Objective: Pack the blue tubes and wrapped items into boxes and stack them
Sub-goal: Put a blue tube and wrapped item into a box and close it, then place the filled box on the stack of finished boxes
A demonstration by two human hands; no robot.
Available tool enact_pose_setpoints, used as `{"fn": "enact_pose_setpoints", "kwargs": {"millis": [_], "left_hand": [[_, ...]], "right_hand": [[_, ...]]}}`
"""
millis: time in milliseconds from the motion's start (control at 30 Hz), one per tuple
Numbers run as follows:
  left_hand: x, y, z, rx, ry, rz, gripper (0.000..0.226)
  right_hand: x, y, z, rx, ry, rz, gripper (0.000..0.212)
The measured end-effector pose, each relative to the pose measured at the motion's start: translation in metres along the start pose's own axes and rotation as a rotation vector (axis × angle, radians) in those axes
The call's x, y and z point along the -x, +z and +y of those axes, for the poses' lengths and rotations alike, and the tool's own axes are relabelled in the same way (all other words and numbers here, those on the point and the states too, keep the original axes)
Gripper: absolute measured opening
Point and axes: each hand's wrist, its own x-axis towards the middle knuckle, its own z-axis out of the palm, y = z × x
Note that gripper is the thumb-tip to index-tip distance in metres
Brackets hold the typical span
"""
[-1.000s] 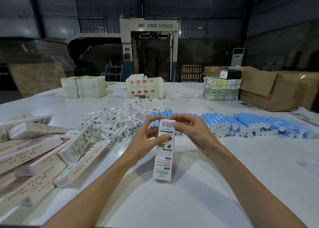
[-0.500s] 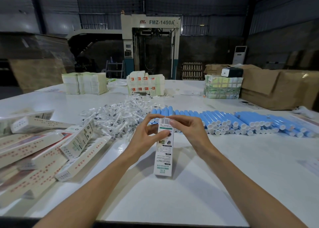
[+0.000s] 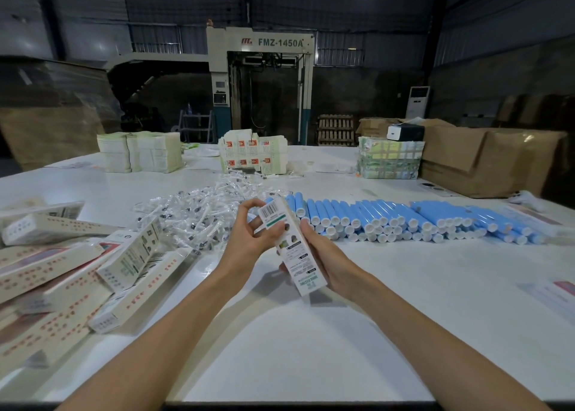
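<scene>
Cardboard this thin should weigh next to nothing, but I reckon it'll dent if you squeeze the wide faces, so better to take it by the long edges near the ends. The box [image 3: 292, 248] is a slim white printed carton with a barcode flap on top, held tilted above the worktop [image 3: 311, 348]. The left hand [image 3: 249, 242] pinches the upper end by the flap, and the right hand [image 3: 323, 255] is wrapped round the lower half. Just behind, the blue tubes [image 3: 404, 220] lie in a row, smooth plastic with white caps, probably rollers. Left of them the wrapped items [image 3: 199, 214] make a crinkly clear-plastic heap, likely slippery. Further left, more boxes [image 3: 77, 270] lie piled.
</scene>
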Motion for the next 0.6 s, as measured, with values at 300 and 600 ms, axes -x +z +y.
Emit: {"fn": "enact_pose_setpoints", "kwargs": {"millis": [300,600], "left_hand": [[-0.002,0.003,-0.005,-0.225,0.106,-0.065,0.05],[0.012,0.014,-0.031,-0.8,0.307,-0.357,0.063]], "right_hand": [[0.022,-0.016,-0.024,0.227,-0.112,-0.044,0.048],[0.109,-0.131,-0.045,0.847,-0.214,0.562,0.035]]}}
